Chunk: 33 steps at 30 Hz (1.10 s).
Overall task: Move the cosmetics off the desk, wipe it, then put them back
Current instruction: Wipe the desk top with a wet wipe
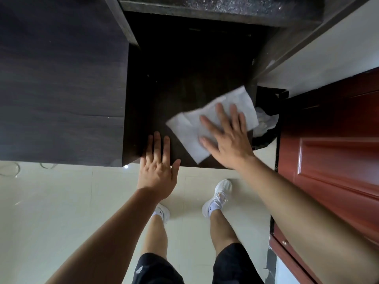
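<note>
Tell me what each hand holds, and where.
Nothing gripped: right hand presses the tissue flat, near its middle; left hand rests on the desk edge.

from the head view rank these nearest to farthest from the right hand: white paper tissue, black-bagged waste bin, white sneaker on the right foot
1. White paper tissue: pressed under the right hand, on the dark desk.
2. Black-bagged waste bin: just right of the desk.
3. White sneaker on the right foot: down on the floor.
</note>
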Each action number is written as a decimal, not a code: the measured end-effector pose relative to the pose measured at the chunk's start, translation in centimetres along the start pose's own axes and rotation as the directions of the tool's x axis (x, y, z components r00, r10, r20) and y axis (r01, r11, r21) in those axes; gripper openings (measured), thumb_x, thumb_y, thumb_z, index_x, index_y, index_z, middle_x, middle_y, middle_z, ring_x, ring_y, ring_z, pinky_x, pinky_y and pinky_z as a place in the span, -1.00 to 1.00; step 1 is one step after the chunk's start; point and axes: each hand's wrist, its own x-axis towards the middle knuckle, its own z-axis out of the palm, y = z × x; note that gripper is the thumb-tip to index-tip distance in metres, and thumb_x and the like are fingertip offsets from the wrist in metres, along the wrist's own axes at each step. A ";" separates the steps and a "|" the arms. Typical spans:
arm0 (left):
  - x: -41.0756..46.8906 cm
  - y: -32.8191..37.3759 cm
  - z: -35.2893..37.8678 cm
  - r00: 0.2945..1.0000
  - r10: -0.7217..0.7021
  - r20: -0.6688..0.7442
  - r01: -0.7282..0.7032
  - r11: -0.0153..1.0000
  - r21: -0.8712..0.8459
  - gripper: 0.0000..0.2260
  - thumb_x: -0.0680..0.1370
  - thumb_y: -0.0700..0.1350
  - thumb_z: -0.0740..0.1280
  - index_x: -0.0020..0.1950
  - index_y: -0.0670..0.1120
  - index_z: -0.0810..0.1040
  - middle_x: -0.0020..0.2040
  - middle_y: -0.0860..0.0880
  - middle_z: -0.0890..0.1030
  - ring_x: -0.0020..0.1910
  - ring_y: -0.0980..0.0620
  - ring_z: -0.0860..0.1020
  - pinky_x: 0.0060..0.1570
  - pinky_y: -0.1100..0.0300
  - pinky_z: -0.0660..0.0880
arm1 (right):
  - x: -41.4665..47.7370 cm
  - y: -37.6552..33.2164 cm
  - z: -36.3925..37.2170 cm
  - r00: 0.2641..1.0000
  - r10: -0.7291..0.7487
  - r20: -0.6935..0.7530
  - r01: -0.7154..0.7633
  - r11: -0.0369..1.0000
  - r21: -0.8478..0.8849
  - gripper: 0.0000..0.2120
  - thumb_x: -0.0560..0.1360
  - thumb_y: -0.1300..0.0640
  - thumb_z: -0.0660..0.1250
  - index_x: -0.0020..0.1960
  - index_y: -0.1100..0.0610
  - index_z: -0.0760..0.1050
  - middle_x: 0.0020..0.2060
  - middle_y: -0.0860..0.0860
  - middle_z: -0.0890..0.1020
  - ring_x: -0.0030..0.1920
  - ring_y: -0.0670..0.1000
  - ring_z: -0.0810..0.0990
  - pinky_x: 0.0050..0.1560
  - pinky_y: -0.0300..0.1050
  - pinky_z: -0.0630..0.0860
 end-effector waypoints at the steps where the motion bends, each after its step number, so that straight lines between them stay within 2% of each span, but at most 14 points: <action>1: 0.0 0.0 0.0 1.000 0.008 -0.007 -0.008 1.000 0.003 -0.37 0.63 0.13 0.10 0.59 -0.23 0.13 0.59 -0.28 0.10 0.58 -0.25 0.04 0.50 -0.16 0.08 | 2.2 -0.1 -0.7 0.999 0.041 0.015 -0.041 0.999 0.003 -0.39 0.61 -0.36 -0.01 0.61 -0.21 0.04 0.64 0.11 -0.07 0.59 0.35 -0.16 0.55 0.34 -0.12; 4: 0.0 -0.1 0.1 0.999 0.022 -0.029 -0.021 1.000 0.014 -0.37 0.63 0.13 0.10 0.59 -0.23 0.14 0.58 -0.28 0.12 0.58 -0.25 0.05 0.50 -0.15 0.06 | 10.2 -0.7 -3.0 0.982 0.181 0.054 -0.185 0.979 0.086 -0.36 0.59 -0.39 -0.12 0.61 -0.23 -0.12 0.63 0.08 -0.22 0.57 0.32 -0.33 0.53 0.32 -0.29; 6: 0.0 -0.2 0.4 0.999 0.025 -0.033 -0.025 0.999 0.023 -0.37 0.64 0.14 0.08 0.59 -0.21 0.13 0.59 -0.27 0.12 0.58 -0.24 0.04 0.49 -0.14 0.06 | 14.3 -2.0 -3.9 0.974 0.215 0.065 -0.221 0.971 0.095 -0.36 0.59 -0.37 -0.12 0.61 -0.22 -0.16 0.62 0.09 -0.26 0.55 0.32 -0.37 0.51 0.34 -0.33; 8: 0.0 -0.3 0.5 0.999 0.021 -0.038 -0.019 0.999 0.037 -0.37 0.63 0.14 0.10 0.59 -0.21 0.14 0.58 -0.27 0.13 0.58 -0.25 0.06 0.48 -0.13 0.07 | 15.3 -4.5 -3.5 0.986 0.153 0.065 -0.158 0.984 0.077 -0.39 0.62 -0.32 -0.10 0.62 -0.22 -0.14 0.62 0.09 -0.24 0.56 0.34 -0.35 0.51 0.35 -0.32; 11: 0.1 -0.1 0.5 1.000 0.008 -0.029 -0.007 0.999 0.038 -0.37 0.62 0.13 0.12 0.57 -0.24 0.19 0.56 -0.30 0.19 0.56 -0.27 0.11 0.45 -0.15 0.14 | 10.2 -7.4 -1.4 0.996 -0.080 0.029 0.081 0.997 -0.009 -0.41 0.62 -0.28 -0.05 0.62 -0.22 -0.03 0.64 0.07 -0.13 0.59 0.32 -0.25 0.54 0.32 -0.21; 13: 0.0 0.1 0.5 1.000 -0.001 -0.008 0.001 1.000 0.031 -0.38 0.61 0.14 0.10 0.53 -0.27 0.25 0.52 -0.33 0.25 0.55 -0.29 0.14 0.42 -0.19 0.20 | 5.7 -6.3 0.0 0.985 -0.173 0.015 0.174 0.985 -0.022 -0.42 0.62 -0.30 -0.03 0.61 -0.22 0.03 0.64 0.05 -0.07 0.60 0.28 -0.21 0.56 0.29 -0.14; 15: 0.1 0.2 0.3 1.000 -0.003 -0.004 0.003 1.000 0.025 -0.38 0.61 0.14 0.09 0.53 -0.27 0.25 0.53 -0.33 0.23 0.56 -0.28 0.11 0.43 -0.18 0.17 | 3.1 -3.4 0.2 0.980 -0.193 0.047 0.194 0.981 -0.019 -0.41 0.62 -0.35 -0.06 0.61 -0.23 0.03 0.64 0.04 -0.08 0.61 0.24 -0.23 0.56 0.29 -0.11; 17: 0.2 0.2 -0.1 1.000 -0.003 0.003 0.003 1.000 0.012 -0.37 0.62 0.14 0.09 0.58 -0.22 0.17 0.58 -0.29 0.13 0.58 -0.25 0.05 0.47 -0.12 0.05 | 3.1 -0.6 -0.4 0.987 -0.137 0.085 0.141 0.989 -0.043 -0.39 0.60 -0.40 -0.12 0.61 -0.26 -0.06 0.64 0.02 -0.14 0.60 0.21 -0.27 0.56 0.29 -0.13; 20: 0.0 0.3 -0.4 1.000 -0.025 0.014 0.025 1.000 0.000 -0.37 0.63 0.15 0.06 0.61 -0.17 0.10 0.60 -0.25 0.07 0.59 -0.23 0.01 0.51 -0.12 0.04 | 7.3 0.9 -2.2 0.994 0.077 0.077 -0.079 0.997 0.017 -0.37 0.57 -0.44 -0.14 0.59 -0.31 -0.11 0.64 0.02 -0.18 0.59 0.22 -0.31 0.55 0.26 -0.29; 22: 0.0 0.8 -0.6 0.999 -0.010 0.034 0.010 1.000 0.007 -0.37 0.64 0.16 0.01 0.62 -0.16 0.06 0.61 -0.23 0.04 0.60 -0.22 -0.01 0.52 -0.10 0.00 | 11.8 1.1 -4.0 0.968 0.239 0.079 -0.246 0.965 0.090 -0.36 0.56 -0.43 -0.12 0.59 -0.31 -0.13 0.63 0.05 -0.22 0.58 0.27 -0.34 0.52 0.30 -0.32; 24: 0.1 0.5 -0.4 1.000 -0.017 0.022 0.017 1.000 0.019 -0.37 0.64 0.17 -0.04 0.62 -0.15 0.04 0.61 -0.22 0.03 0.60 -0.20 -0.03 0.52 -0.09 -0.03 | 16.3 -0.4 -5.0 0.956 0.284 0.080 -0.291 0.951 0.108 -0.35 0.56 -0.42 -0.11 0.60 -0.28 -0.14 0.62 0.08 -0.25 0.56 0.33 -0.36 0.50 0.36 -0.31; 26: 0.3 0.3 -0.3 1.000 -0.020 0.016 0.020 1.000 0.017 -0.37 0.63 0.17 -0.03 0.62 -0.15 0.07 0.61 -0.23 0.06 0.60 -0.22 0.01 0.52 -0.11 0.03 | 17.7 -3.1 -4.7 0.969 0.238 0.069 -0.244 0.965 0.099 -0.36 0.58 -0.38 -0.08 0.61 -0.26 -0.11 0.62 0.08 -0.23 0.55 0.36 -0.35 0.50 0.38 -0.31; 29: 0.1 0.1 0.0 1.000 -0.012 -0.004 0.012 1.000 0.003 -0.37 0.62 0.15 0.06 0.60 -0.18 0.14 0.59 -0.26 0.13 0.57 -0.26 0.09 0.47 -0.16 0.13 | 13.4 -6.0 -2.5 0.997 0.061 0.043 -0.064 0.996 0.065 -0.39 0.60 -0.34 -0.09 0.61 -0.25 -0.10 0.63 0.07 -0.21 0.56 0.35 -0.34 0.51 0.37 -0.30; 33: 0.2 0.1 0.3 1.000 -0.008 -0.008 0.008 1.000 -0.018 -0.36 0.62 0.15 0.06 0.59 -0.20 0.15 0.59 -0.28 0.12 0.57 -0.27 0.09 0.46 -0.17 0.14 | 5.0 -3.2 -1.0 0.996 -0.047 0.071 0.047 0.999 0.001 -0.41 0.61 -0.38 -0.14 0.61 -0.27 -0.09 0.63 0.01 -0.20 0.58 0.27 -0.32 0.55 0.32 -0.22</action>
